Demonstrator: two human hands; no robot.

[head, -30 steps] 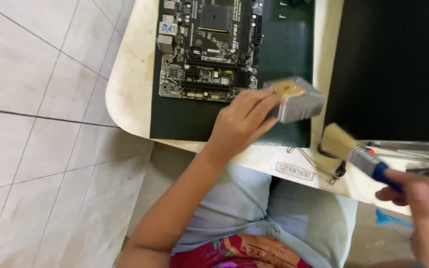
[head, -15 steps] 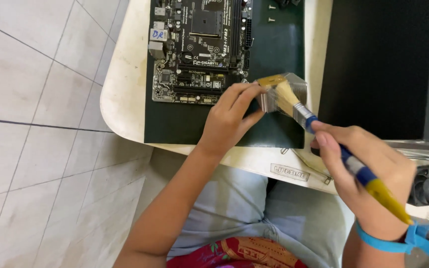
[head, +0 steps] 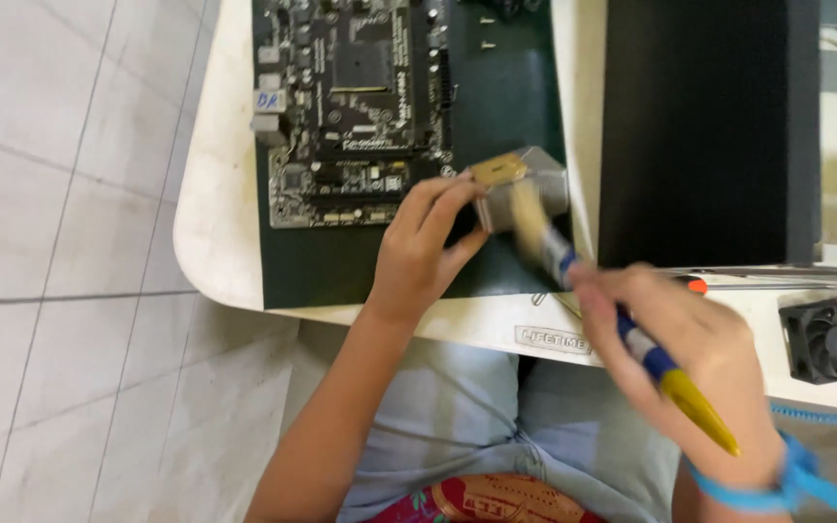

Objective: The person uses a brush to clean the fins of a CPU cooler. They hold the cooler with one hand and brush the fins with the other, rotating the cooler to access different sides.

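Note:
My left hand [head: 428,254] grips a small grey metal heat sink [head: 525,186] with a gold-coloured patch on its top, holding it over the dark green mat [head: 341,271]. My right hand [head: 690,358] holds a paintbrush [head: 622,329] with a blue and yellow handle; its pale bristles touch the heat sink's near side. A blue strap circles my right wrist. A dark motherboard [head: 351,107] lies flat on the mat just left of the heat sink.
A black computer case panel [head: 699,126] lies to the right on the white table [head: 215,232]. A small black fan [head: 833,337] sits at the right edge, with a blue coiled cord below it. Two small screws [head: 486,29] rest on the mat. Tiled floor lies left.
My right hand brought the brush in from the right until its bristles met the heat sink, and it keeps stroking there. My left hand has kept hold of the heat sink throughout.

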